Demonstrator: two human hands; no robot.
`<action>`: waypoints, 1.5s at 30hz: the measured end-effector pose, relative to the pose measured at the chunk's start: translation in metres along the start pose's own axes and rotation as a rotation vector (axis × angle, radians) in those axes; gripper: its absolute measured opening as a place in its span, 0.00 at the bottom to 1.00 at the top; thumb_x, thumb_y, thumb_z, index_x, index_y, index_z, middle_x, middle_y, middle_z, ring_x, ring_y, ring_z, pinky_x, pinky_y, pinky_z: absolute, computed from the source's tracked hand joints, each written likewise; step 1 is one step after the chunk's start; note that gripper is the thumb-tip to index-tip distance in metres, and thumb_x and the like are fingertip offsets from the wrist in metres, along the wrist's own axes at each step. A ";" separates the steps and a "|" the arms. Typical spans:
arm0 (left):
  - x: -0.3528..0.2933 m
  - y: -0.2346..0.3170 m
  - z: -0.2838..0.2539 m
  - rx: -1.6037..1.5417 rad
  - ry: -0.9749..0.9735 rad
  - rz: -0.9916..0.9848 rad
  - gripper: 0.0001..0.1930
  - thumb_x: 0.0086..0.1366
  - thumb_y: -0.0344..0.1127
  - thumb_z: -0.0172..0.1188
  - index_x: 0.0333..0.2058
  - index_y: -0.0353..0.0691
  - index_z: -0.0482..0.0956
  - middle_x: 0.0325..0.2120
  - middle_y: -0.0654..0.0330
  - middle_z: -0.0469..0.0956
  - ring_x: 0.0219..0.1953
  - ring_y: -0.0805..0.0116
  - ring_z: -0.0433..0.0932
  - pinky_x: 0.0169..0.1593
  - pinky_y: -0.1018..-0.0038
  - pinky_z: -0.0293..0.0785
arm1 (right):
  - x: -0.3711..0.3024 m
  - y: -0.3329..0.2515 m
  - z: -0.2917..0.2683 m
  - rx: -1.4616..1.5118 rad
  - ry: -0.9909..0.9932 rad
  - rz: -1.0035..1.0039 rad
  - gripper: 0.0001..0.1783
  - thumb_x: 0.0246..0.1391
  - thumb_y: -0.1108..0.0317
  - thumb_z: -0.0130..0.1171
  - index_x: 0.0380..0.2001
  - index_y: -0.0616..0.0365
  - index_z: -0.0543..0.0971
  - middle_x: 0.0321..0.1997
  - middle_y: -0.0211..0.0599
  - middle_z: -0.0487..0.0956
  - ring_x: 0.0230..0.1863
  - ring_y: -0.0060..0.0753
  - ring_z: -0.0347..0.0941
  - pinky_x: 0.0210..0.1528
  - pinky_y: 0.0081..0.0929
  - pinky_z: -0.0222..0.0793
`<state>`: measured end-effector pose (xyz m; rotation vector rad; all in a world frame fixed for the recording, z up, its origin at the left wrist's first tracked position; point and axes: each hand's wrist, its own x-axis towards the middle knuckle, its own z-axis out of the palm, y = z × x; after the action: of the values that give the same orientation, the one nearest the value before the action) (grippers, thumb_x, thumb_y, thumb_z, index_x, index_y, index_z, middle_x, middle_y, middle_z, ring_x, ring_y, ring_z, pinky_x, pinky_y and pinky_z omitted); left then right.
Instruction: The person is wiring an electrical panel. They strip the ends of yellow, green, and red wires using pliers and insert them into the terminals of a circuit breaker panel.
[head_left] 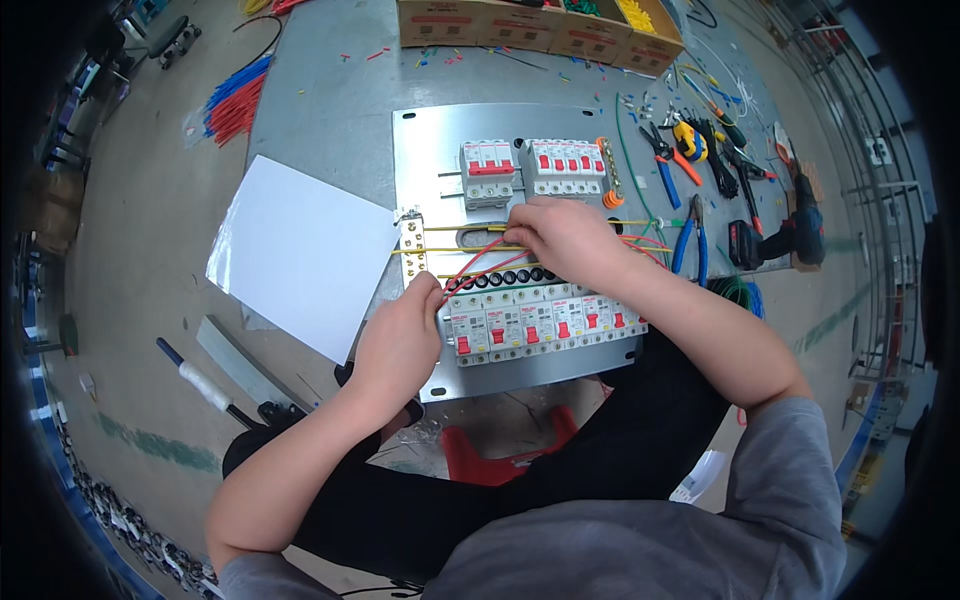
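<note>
A metal mounting plate (425,150) lies across the table's front edge. Along its near side runs a row of circuit breakers (532,330) with red levers; more breakers (565,165) stand at its far side. At the row's left end, my left hand (400,325) pinches red wires (470,275). My right hand (565,238) is closed on the same wires above the middle of the plate, its fingertips pressed together. A brass terminal bar (412,245) sits at the plate's left edge, with yellow wires (455,250) running from it under my right hand.
A white sheet (300,255) overhangs the table's left edge. Cardboard bins (530,30) of small coloured parts stand at the back. On the right lie blue-handled pliers (690,240), a tape measure (690,140) and a cordless drill (795,230). Red and blue wires (237,105) hang off at left.
</note>
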<state>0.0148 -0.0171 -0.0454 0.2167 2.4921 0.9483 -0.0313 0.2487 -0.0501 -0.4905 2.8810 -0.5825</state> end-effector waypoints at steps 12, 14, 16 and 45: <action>-0.001 -0.001 0.000 0.071 0.005 0.038 0.10 0.82 0.37 0.48 0.44 0.37 0.74 0.27 0.40 0.82 0.33 0.34 0.81 0.35 0.47 0.73 | 0.004 0.001 0.005 0.055 0.028 -0.022 0.04 0.60 0.72 0.63 0.36 0.61 0.82 0.40 0.45 0.84 0.46 0.53 0.82 0.48 0.49 0.78; -0.001 -0.001 0.002 0.075 0.012 0.049 0.10 0.82 0.37 0.49 0.44 0.38 0.74 0.27 0.40 0.81 0.32 0.35 0.81 0.35 0.47 0.73 | 0.005 0.001 0.004 0.057 0.007 0.001 0.04 0.59 0.72 0.63 0.36 0.61 0.82 0.41 0.45 0.84 0.46 0.53 0.82 0.48 0.49 0.78; -0.001 -0.001 0.002 0.079 0.023 0.057 0.10 0.82 0.37 0.49 0.44 0.38 0.74 0.26 0.40 0.81 0.32 0.35 0.81 0.34 0.48 0.73 | 0.006 -0.001 0.003 0.057 -0.008 0.014 0.04 0.59 0.72 0.63 0.36 0.61 0.82 0.40 0.46 0.84 0.46 0.53 0.82 0.48 0.49 0.78; -0.050 0.078 0.002 0.591 0.602 0.849 0.16 0.61 0.32 0.70 0.48 0.44 0.84 0.27 0.64 0.75 0.30 0.65 0.79 0.26 0.67 0.74 | -0.100 -0.069 -0.071 0.474 0.150 -0.138 0.09 0.62 0.66 0.65 0.38 0.61 0.86 0.33 0.48 0.86 0.37 0.53 0.83 0.39 0.42 0.77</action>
<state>0.0584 0.0272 0.0228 1.4534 3.2442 0.5451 0.0662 0.2485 0.0511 -0.5883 2.7130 -1.3302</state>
